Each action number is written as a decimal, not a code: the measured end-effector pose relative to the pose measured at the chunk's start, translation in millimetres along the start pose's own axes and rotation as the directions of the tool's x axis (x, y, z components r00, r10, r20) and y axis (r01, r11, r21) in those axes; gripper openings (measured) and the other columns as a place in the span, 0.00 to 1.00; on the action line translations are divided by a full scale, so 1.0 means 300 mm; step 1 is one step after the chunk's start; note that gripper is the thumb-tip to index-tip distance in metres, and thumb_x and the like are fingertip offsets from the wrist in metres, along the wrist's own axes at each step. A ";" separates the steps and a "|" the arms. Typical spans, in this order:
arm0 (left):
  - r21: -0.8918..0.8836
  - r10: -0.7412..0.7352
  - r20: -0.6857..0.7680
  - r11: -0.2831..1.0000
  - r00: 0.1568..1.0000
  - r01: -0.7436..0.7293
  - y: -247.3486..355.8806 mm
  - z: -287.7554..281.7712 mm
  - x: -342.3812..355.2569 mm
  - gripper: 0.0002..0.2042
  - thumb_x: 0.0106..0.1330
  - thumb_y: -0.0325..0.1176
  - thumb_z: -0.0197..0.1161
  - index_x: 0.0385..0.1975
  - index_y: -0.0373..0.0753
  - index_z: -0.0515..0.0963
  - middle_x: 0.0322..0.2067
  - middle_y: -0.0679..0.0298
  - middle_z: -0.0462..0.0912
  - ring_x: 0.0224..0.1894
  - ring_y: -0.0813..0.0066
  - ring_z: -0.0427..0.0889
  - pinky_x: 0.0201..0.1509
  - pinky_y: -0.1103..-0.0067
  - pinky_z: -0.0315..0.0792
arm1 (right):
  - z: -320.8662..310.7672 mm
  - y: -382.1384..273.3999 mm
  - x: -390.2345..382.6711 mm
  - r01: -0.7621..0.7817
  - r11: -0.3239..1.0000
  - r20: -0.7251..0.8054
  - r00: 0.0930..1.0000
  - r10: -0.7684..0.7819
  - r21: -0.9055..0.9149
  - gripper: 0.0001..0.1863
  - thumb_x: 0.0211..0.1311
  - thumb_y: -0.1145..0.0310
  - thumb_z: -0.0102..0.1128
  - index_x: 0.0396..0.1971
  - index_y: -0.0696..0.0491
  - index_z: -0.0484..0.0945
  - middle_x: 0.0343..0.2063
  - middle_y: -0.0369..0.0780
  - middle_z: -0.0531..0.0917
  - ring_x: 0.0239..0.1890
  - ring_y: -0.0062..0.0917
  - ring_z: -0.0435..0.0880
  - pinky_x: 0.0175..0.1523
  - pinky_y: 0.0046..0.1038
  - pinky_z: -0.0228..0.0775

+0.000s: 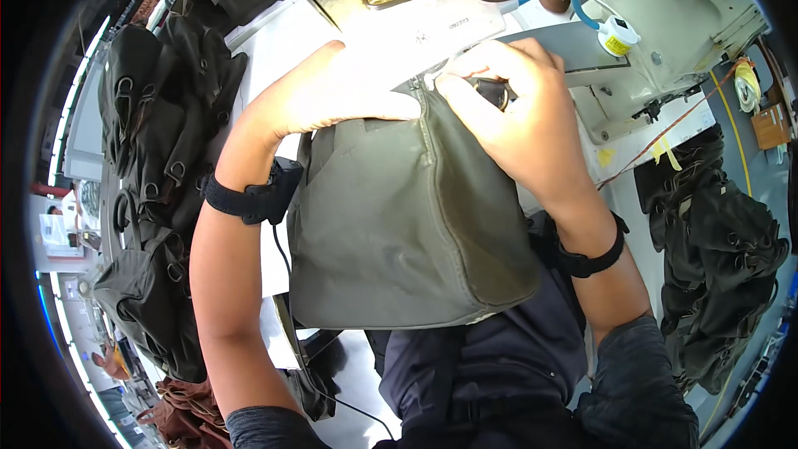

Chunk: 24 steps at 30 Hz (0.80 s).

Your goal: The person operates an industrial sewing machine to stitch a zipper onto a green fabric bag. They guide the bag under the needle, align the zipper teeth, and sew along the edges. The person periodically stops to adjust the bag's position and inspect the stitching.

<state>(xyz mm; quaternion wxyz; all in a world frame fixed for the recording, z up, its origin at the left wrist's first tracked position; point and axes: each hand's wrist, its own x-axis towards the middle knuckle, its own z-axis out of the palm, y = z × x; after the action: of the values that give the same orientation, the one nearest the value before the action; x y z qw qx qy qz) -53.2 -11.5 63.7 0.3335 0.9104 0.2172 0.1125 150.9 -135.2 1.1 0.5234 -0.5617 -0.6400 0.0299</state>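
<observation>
Left hand [353,100] touches the green bag [366,224] over the near edge of table [283,33], grip I cannot tell; right hand [519,100] pinches its seam [434,158].

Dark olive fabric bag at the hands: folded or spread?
Spread: the dark olive fabric bag shows a broad, unfolded panel and long seam below left hand and right hand.

Grey floor [762,187] with yellow line [735,134]

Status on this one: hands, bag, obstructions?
Left hand on upper edge of olive bag; right hand at top of seam. Bag mostly uncovered. Black cable hangs alongside.
</observation>
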 end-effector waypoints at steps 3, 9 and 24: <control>0.031 0.064 0.013 0.997 0.998 -0.065 -0.009 0.006 0.014 0.34 0.57 0.43 0.81 0.63 0.36 0.79 0.50 0.58 0.80 0.49 0.67 0.77 0.52 0.72 0.72 | -0.005 0.002 -0.003 0.006 1.000 -0.012 1.000 -0.006 -0.010 0.04 0.59 0.66 0.70 0.32 0.49 0.86 0.31 0.31 0.88 0.44 0.31 0.81 0.56 0.35 0.63; 0.504 0.534 0.044 0.718 0.844 -0.480 -0.027 -0.028 0.058 0.40 0.52 0.48 0.83 0.65 0.37 0.78 0.60 0.52 0.81 0.55 0.58 0.82 0.57 0.68 0.77 | 0.004 -0.011 -0.038 0.022 1.000 -0.125 0.992 -0.022 0.006 0.03 0.58 0.67 0.70 0.31 0.48 0.85 0.28 0.31 0.86 0.43 0.31 0.80 0.56 0.36 0.62; 0.899 -0.191 0.005 0.430 0.981 0.079 0.388 0.233 -0.359 0.46 0.58 0.52 0.72 0.75 0.35 0.64 0.74 0.52 0.67 0.78 0.52 0.63 0.82 0.49 0.47 | 0.032 -0.022 -0.192 -0.492 0.503 0.376 0.870 0.320 0.710 0.12 0.73 0.66 0.62 0.40 0.63 0.82 0.26 0.39 0.85 0.29 0.16 0.79 0.37 0.24 0.73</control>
<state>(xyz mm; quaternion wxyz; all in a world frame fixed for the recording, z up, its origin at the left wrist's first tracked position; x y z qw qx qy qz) -86.4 -180.7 81.1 -0.1786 0.9329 0.2980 -0.0948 129.3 -175.6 -35.6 0.6279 -0.4019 -0.4568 0.4853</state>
